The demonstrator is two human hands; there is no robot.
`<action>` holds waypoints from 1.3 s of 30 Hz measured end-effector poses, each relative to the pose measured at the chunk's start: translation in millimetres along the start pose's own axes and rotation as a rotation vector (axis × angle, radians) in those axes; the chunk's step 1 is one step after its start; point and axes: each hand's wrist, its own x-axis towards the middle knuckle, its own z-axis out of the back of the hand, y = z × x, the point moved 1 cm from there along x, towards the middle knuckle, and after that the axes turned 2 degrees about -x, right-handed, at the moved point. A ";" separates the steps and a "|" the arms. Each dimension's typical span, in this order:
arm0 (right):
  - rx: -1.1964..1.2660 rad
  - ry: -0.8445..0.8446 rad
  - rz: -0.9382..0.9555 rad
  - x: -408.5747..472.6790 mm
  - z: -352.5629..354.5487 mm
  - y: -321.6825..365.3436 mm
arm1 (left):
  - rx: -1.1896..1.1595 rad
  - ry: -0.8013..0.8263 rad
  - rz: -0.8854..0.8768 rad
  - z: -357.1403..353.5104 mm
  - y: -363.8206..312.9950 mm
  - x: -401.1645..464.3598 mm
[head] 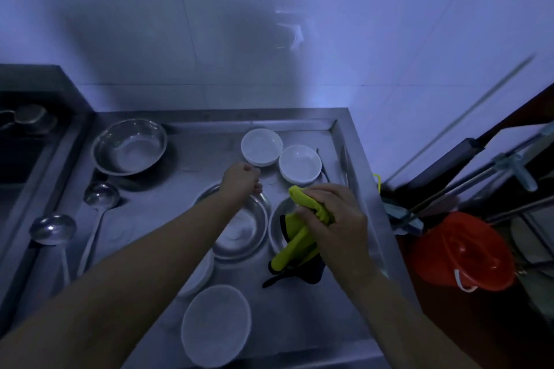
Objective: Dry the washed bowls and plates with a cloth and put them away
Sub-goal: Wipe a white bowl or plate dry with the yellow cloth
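My left hand (242,180) is over the far rim of a steel plate (239,231) in the middle of the steel counter (168,195), its fingers curled at that rim. My right hand (332,219) grips a bunched yellow-green cloth (292,246) above a second steel dish (277,223), which it mostly hides. Two white bowls (261,147) (299,163) stand upright behind the hands. Near the front edge lies a white plate (215,323), and another white plate (201,275) shows partly under my left forearm.
A large steel bowl (129,147) sits at the back left, with two ladles (100,195) (52,229) in front of it. A sink (18,144) lies to the left. Thin utensils (344,165) rest by the right rim. Right of the counter stands a red bucket (461,252).
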 end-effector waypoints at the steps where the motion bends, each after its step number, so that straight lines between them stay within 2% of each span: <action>1: 0.014 -0.011 -0.005 3.5 -0.3 -4.9 | -0.073 -0.023 0.060 -8.1 -0.4 17.3; 4: 0.041 -0.019 -0.011 9.5 0.2 -20.6 | -0.272 -0.120 0.185 -27.8 0.8 60.9; 14: 0.001 -0.033 -0.032 16.6 1.7 -46.5 | -0.408 -0.232 0.266 -38.7 4.3 103.0; 16: 0.018 -0.016 -0.042 18.4 0.1 -43.3 | -0.320 -0.222 0.258 -27.5 2.7 93.5; 23: 0.035 0.072 0.016 25.7 -15.6 -11.2 | -0.397 -0.136 0.170 66.5 -12.4 19.8; 27: 0.072 0.145 0.051 25.5 -32.3 12.9 | -0.145 -0.117 -0.090 145.4 -10.9 -39.3; 33: 0.127 0.220 0.124 16.0 -68.4 59.7 | 0.543 -0.472 -0.376 233.9 5.1 -141.7; 37: 0.131 0.240 0.179 3.7 -94.2 93.7 | 0.810 -0.516 -0.512 267.1 20.9 -186.3; 39: 0.141 0.248 0.169 -4.6 -105.8 111.8 | 0.856 -0.519 -0.537 281.9 26.6 -202.2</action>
